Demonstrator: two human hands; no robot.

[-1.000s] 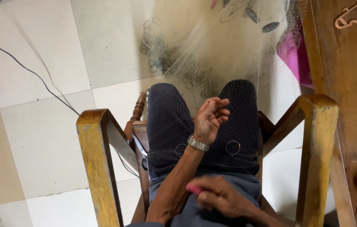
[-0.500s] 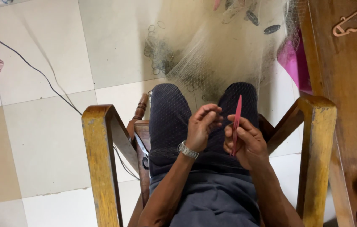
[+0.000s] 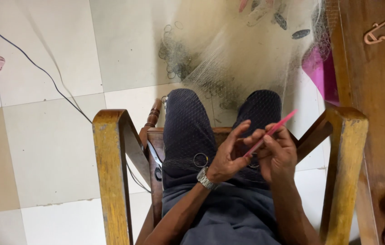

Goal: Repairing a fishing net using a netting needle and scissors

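We see our right hand (image 3: 279, 154) with its fingers closed around a slim pink netting needle (image 3: 270, 133), which slants up and to the right above our lap. Our left hand (image 3: 228, 154), a metal wristwatch (image 3: 204, 178) on its wrist, sits just beside it, fingers curled but holding nothing we can make out. A pale fishing net (image 3: 246, 59) drapes over our knees onto the tiled floor (image 3: 52, 149), between the wooden chair arms (image 3: 111, 172)

Pale square-tiled floor (image 3: 52, 149), one beige tile at left; thin black cable (image 3: 43, 72) across it; worn wooden armchair (image 3: 111, 172); dark wooden cabinet (image 3: 378, 90) at right.
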